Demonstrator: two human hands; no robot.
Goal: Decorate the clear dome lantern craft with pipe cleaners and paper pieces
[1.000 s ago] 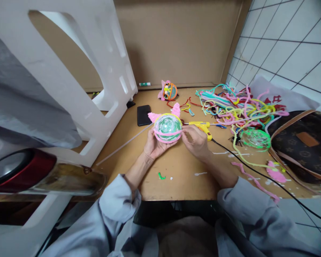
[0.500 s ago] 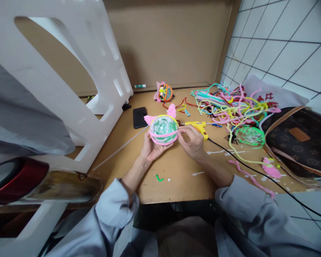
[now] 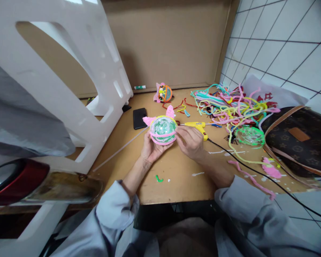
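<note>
I hold a clear ball (image 3: 163, 129) wound with green, pink and yellow pipe cleaners, with two pink ears on top, above the brown table (image 3: 176, 171). My left hand (image 3: 152, 148) cups it from below and the left, fingers wrapped round it. My right hand (image 3: 190, 142) pinches the pink band at the ball's right side. A yellow glue gun (image 3: 196, 125) lies just behind my right hand, its black cord (image 3: 256, 173) running off to the right.
A heap of coloured pipe cleaners (image 3: 230, 103) fills the back right. A green-wound ball (image 3: 250, 136), a finished orange and pink figure (image 3: 163, 92), a black phone (image 3: 139, 117), a brown bag (image 3: 302, 142) and white foam blocks (image 3: 69, 71) surround the work spot.
The view shifted slightly left and down over the second. My hands stay on the ball, and the right fingers have moved a little along the pink band.
</note>
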